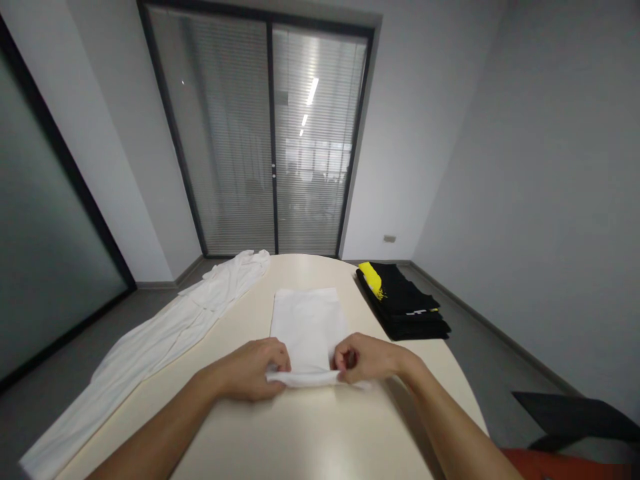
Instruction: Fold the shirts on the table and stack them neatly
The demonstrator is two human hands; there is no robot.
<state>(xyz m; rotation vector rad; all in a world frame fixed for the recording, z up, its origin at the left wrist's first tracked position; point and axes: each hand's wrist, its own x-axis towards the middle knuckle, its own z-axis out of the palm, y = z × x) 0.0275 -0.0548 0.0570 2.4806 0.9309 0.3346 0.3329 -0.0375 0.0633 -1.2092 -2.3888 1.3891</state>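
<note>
A white cloth [307,323], folded into a flat rectangle, lies on the pale table in front of me. Its near edge is lifted and turned up in a narrow band. My left hand [263,370] pinches that edge at its left end, thumb below and fingers above. At the right end my right hand [363,360] grips the same edge between thumb and curled fingers. Both hands stay low, just over the tabletop. Whether the cloth is a garment I cannot tell.
A long white garment [170,333] lies spread along the left edge of the table [295,267]. On the right side sits a stack of folded black clothes [400,293] with a yellow print on top. A dark chair [580,420] with red stands at the lower right.
</note>
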